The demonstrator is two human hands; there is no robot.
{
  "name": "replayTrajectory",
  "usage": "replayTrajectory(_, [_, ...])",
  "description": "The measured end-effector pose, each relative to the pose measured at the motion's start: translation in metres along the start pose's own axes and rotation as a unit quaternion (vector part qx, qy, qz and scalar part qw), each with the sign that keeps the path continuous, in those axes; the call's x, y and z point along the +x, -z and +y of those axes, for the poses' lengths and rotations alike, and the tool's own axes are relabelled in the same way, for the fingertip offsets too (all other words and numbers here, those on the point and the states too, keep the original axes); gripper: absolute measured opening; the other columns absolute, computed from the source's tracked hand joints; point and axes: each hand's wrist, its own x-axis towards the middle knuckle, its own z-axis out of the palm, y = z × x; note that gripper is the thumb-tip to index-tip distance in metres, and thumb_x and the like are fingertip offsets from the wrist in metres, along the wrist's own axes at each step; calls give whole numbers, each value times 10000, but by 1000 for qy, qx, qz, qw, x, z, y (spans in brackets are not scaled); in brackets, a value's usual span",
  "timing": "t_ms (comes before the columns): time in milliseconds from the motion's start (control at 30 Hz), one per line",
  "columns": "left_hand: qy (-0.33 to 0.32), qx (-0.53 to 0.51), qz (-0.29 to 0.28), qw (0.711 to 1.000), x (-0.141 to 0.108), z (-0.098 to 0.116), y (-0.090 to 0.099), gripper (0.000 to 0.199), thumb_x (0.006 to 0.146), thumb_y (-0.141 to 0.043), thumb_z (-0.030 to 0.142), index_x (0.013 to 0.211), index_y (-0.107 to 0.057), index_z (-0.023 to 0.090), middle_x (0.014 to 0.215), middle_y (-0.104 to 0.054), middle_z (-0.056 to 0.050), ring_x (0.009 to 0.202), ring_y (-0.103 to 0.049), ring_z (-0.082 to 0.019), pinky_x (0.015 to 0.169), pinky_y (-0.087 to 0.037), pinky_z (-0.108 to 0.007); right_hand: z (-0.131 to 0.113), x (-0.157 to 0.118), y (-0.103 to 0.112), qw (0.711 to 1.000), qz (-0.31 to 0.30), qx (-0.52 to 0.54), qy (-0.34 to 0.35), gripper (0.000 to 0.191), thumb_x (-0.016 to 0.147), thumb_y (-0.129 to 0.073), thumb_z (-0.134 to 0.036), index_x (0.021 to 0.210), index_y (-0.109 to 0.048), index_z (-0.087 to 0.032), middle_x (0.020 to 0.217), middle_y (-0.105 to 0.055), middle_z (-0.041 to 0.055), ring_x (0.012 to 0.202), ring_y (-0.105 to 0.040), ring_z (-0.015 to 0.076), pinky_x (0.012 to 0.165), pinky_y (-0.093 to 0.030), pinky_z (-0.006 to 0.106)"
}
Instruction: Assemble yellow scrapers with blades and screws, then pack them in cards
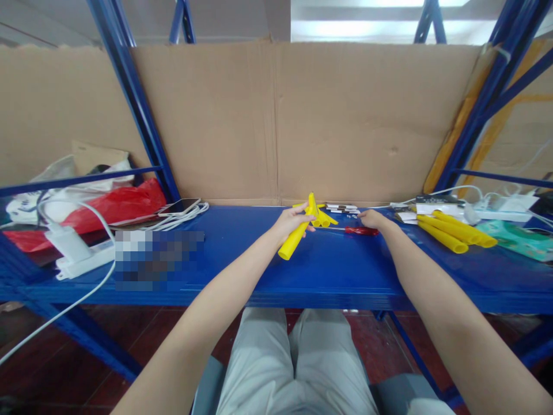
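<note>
My left hand (pixel 294 223) is closed around a yellow plastic tube (pixel 294 239) that tapers upward, its round mouth pointing down toward me. Just behind it on the blue shelf (pixel 242 253) lie more yellow tapered pieces (pixel 325 218), partly covered by my hand. My right hand (pixel 372 219) reaches down to the shelf with its fingertips together by some tiny pale parts (pixel 352 216); whatever they pinch is too small to tell. A screwdriver (pixel 360 230) with a red handle lies crosswise between my hands, its handle close under my right hand.
Several yellow tubes (pixel 453 230) lie at right, near a green packet (pixel 518 239) and white power strip (pixel 503 213). At left are another power strip (pixel 88 253), coiled white cable (pixel 184 216) and a red bag (pixel 116 204). Cardboard (pixel 345 121) walls off the back between blue posts.
</note>
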Motion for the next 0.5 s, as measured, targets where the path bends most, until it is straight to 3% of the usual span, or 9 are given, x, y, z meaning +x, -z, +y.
replayTrajectory(233, [20, -7, -3, 1000, 0, 0, -1, 688, 799, -601, 63, 1416, -345, 227, 1023, -691, -132, 504, -616, -93, 395, -392, -170, 1, 8, -5, 999, -5, -23, -23, 397, 750, -527, -257, 1118, -674, -268, 1171, -647, 72, 1067, -597, 252, 918, -446, 384])
replayTrajectory(400, [25, -7, -12, 1000, 3, -1, 0, 703, 780, -637, 75, 1409, -363, 227, 1029, -687, -142, 505, -622, -101, 394, -397, -172, -7, -1, 1, 998, -1, -37, -46, 363, 752, -522, -254, 1074, -689, -244, 1192, -627, 96, 1101, -570, 279, 907, -447, 406])
replayTrajectory(500, [24, -8, -15, 1000, 3, -1, 0, 702, 780, -639, 71, 1407, -367, 229, 1010, -694, -135, 508, -623, -101, 393, -398, -171, -8, -4, 1, 998, 25, -28, -46, 279, 726, -559, -261, 953, -718, -229, 1045, -679, 112, 1011, -609, 287, 836, -474, 403])
